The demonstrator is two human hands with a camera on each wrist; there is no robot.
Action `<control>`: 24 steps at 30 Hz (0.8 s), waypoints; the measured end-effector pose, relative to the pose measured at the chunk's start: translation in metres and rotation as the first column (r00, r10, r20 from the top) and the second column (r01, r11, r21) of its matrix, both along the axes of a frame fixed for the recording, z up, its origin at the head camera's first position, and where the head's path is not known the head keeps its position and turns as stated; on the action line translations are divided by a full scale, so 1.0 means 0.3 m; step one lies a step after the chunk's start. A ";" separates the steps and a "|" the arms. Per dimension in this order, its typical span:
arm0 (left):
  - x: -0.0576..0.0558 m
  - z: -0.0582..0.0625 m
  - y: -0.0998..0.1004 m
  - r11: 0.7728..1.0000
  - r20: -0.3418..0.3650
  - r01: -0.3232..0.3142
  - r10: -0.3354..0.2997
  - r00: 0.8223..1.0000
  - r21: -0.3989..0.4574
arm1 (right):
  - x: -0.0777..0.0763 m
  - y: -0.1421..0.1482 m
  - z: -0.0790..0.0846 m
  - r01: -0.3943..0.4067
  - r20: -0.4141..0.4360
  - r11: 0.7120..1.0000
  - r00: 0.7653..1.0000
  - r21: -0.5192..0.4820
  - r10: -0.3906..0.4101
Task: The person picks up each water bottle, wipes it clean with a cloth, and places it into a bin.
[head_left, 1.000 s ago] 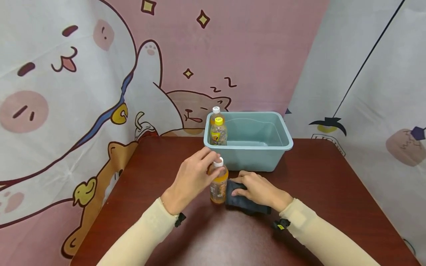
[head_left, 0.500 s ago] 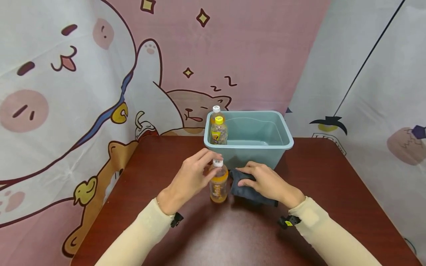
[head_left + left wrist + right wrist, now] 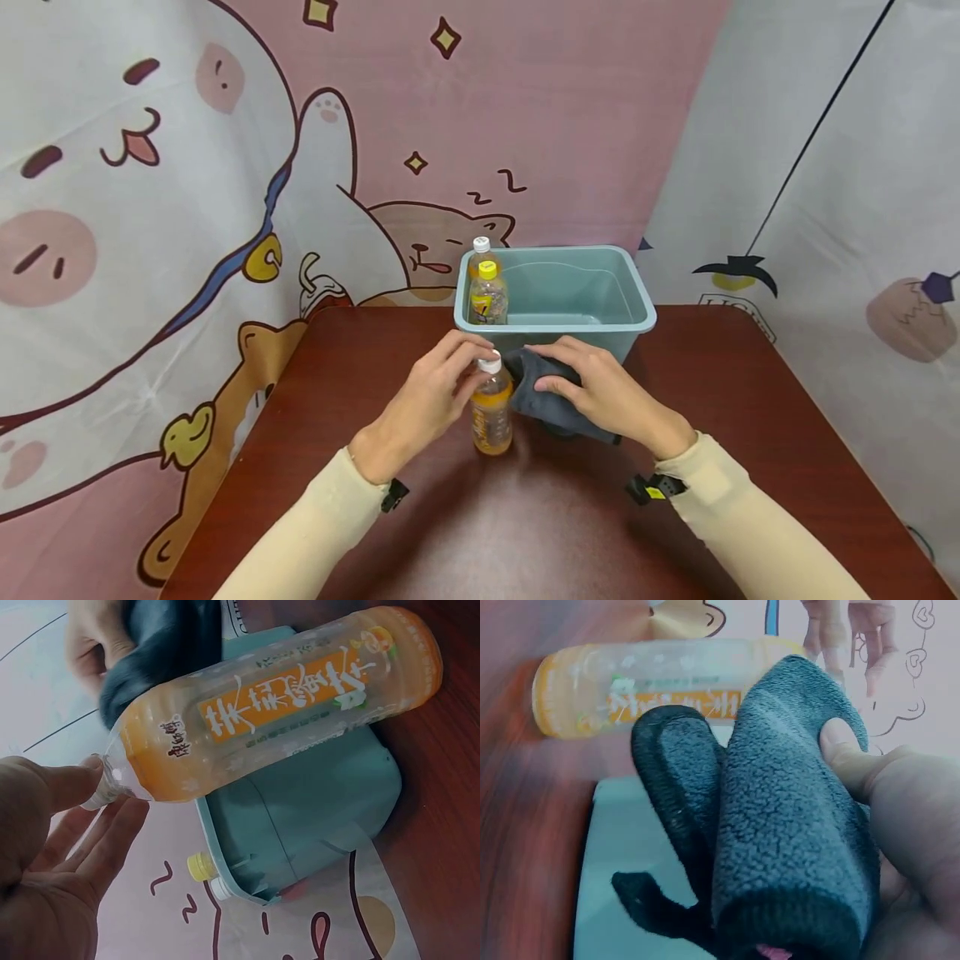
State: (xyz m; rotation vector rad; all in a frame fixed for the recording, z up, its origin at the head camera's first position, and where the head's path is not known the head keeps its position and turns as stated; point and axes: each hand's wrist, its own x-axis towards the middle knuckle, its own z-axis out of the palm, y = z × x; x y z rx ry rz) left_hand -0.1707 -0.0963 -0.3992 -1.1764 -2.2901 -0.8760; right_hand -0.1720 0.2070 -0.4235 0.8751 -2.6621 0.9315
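Observation:
A clear plastic drink bottle [image 3: 491,425] with an orange label and a white cap stands upright on the table. My left hand [image 3: 426,398] pinches it at the cap, thumb on one side and fingers on the other, as the left wrist view also shows. Right of the bottle, my right hand [image 3: 611,396] grips a folded dark grey cloth [image 3: 543,402]. In the right wrist view the fuzzy cloth [image 3: 787,802] has dark edging, with the thumb pressed on it. The cloth's upper edge lies close beside the bottle's neck; whether they touch I cannot tell.
Behind the hands stands a blue-green plastic bin [image 3: 558,329]. At its left end are a yellow-capped bottle [image 3: 488,300] and a white-capped bottle [image 3: 482,247]. A cartoon-printed curtain [image 3: 585,108] hangs beyond the brown table [image 3: 375,350].
My right hand has raised the cloth from low beside the bottle up towards its neck. The bottle has turned in place, so its label faces another way. My left hand stays at the cap.

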 end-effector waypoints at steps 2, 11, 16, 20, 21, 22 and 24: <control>0.001 0.000 -0.003 1.000 -0.031 -0.014 0.014 0.999 0.003 | -0.001 -0.014 0.010 -0.006 -0.003 1.000 1.000 -0.024 0.006; 0.010 0.019 -0.014 0.999 -0.045 -0.012 0.010 0.999 -0.030 | -0.002 -0.076 0.036 -0.037 -0.050 0.997 0.998 -0.071 0.034; 0.017 0.025 -0.015 0.997 -0.067 -0.043 0.038 0.997 -0.066 | -0.001 -0.098 0.018 -0.080 -0.076 0.995 0.994 -0.053 0.076; 0.017 0.031 -0.016 0.994 -0.082 -0.061 0.054 0.995 -0.093 | 0.002 -0.104 0.008 -0.080 -0.091 0.996 0.993 -0.033 0.077; 0.016 0.032 -0.016 0.993 -0.084 -0.064 0.056 0.995 -0.097 | 0.002 -0.104 0.006 -0.081 -0.092 0.996 0.993 -0.028 0.078; 0.016 0.034 -0.016 0.993 -0.084 -0.065 0.057 0.995 -0.099 | 0.003 -0.104 0.003 -0.082 -0.093 0.996 0.992 -0.021 0.080; 0.016 0.035 -0.017 0.993 -0.078 -0.065 0.057 0.995 -0.102 | 0.005 -0.103 0.000 -0.084 -0.090 0.996 0.992 -0.009 0.083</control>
